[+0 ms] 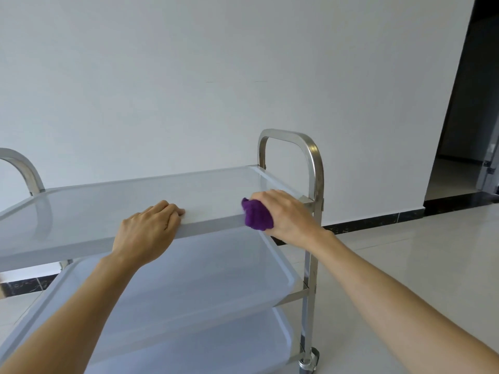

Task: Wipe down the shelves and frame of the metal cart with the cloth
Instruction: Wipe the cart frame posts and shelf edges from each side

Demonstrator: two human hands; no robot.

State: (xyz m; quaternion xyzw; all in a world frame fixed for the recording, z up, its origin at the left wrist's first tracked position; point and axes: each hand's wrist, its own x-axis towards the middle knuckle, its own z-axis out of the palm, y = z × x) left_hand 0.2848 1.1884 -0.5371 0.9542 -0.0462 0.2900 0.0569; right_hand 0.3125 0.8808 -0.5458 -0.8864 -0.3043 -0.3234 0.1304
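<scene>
right hand grips purple cloth on top shelf edge; left hand flat (fingers relaxed) on rim

The metal cart stands on a pale tiled floor near a white wall. Its top shelf bears a left hand resting on the near rim, and a right hand pressing a purple cloth against the near right corner. Two lower shelves sit beneath, and a wheel touches the floor at the near right.
</scene>
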